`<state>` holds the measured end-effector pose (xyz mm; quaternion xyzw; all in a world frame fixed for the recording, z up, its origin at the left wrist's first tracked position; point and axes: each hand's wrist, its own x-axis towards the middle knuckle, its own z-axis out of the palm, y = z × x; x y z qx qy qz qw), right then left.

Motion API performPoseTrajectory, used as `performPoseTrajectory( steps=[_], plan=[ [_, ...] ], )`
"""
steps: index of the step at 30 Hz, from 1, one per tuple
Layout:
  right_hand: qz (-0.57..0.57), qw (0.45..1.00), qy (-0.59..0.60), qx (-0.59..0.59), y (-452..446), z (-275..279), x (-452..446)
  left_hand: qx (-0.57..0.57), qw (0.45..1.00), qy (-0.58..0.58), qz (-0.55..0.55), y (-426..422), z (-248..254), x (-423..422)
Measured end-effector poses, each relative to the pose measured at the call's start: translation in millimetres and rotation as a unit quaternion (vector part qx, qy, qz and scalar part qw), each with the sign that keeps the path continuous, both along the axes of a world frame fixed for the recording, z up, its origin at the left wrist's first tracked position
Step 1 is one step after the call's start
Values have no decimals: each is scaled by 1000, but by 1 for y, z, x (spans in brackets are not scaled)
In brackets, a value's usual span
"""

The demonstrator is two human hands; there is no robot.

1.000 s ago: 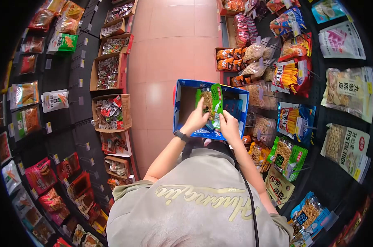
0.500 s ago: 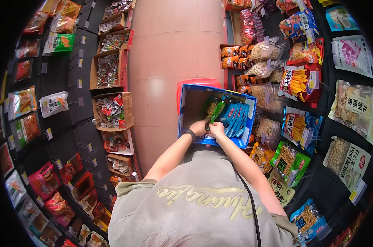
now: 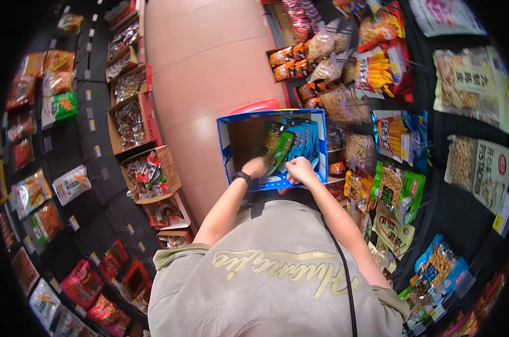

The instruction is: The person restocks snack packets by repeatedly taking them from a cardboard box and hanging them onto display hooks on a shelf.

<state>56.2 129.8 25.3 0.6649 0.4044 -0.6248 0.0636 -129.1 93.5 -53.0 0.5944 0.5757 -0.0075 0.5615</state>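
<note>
A blue cardboard box (image 3: 225, 154) sits in front of me. Blue snack bags (image 3: 306, 139) stand in a row along its right side. A green snack bag (image 3: 281, 150) leans against them, with a clear part showing nuts or similar. My left hand (image 3: 255, 167), a dark band on its wrist, is inside the box by the green bag's lower end; its fingers are smeared by motion. Closed at the box's near right, my right hand (image 3: 301, 170) has its fingers curled in. Whatever those fingers hold, if anything, is hidden.
Shelves of hanging snack bags (image 3: 392, 185) line my right side. On the left are dark racks with hanging bags (image 3: 72, 184) and open cartons of small packets (image 3: 148, 174). A red object (image 3: 254, 106) shows behind the box. Pinkish floor (image 3: 204, 62) runs ahead between them.
The view has turned, so the box appears further left. My hands, earlier together at the green bag, are now further apart. The green bag lies closer against the blue bags.
</note>
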Motion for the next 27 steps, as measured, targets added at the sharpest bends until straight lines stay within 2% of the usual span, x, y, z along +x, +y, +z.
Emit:
performPoseTrajectory(
  steps=[1, 3, 4, 7, 10, 13, 14, 15, 17, 19, 20, 21, 23, 25, 27],
  plan=[
    [4, 999, 13, 35, -2, 7, 12, 64, 997, 18, 36, 5, 20, 2],
    [-49, 994, 17, 94, -8, 18, 38, 101, 981, 109, 123, 16, 33, 19],
    [-81, 990, 16, 111, -12, 26, 51, 160, 970, 99, 155, 25, 44, 31],
    [-186, 973, 49, 128, -37, 24, 96, 241, 953, -41, 180, 50, 79, 74],
    [-304, 944, 82, 101, -73, 26, 130, 180, 962, -140, 150, 72, 117, 126],
    [-409, 905, 73, 92, -112, 30, 162, 188, 947, -241, 103, 77, 132, 183],
    [-441, 888, 70, 106, -124, 33, 172, 167, 950, -253, 70, 76, 139, 200],
    [-473, 870, 67, 121, -136, 36, 183, 204, 943, -261, 28, 75, 144, 217],
    [-530, 831, 40, 161, -154, 44, 205, 130, 944, -303, -15, 70, 143, 249],
    [-593, 756, -20, 275, -164, 47, 225, 198, 922, -328, -57, 62, 147, 282],
    [-638, 704, -9, 311, -168, 48, 236, 233, 908, -339, -78, 61, 149, 297],
    [-636, 673, -24, 377, -169, 48, 249, 247, 902, -343, -88, 60, 149, 311],
    [-656, 615, -34, 437, -171, 50, 271, 273, 890, -349, -111, 59, 144, 339],
    [-678, 581, -36, 450, -168, 70, 280, 212, 898, -374, -91, 62, 140, 363],
    [-679, 566, -43, 465, -164, 75, 288, 231, 892, -376, -95, 63, 136, 382]
  ],
)
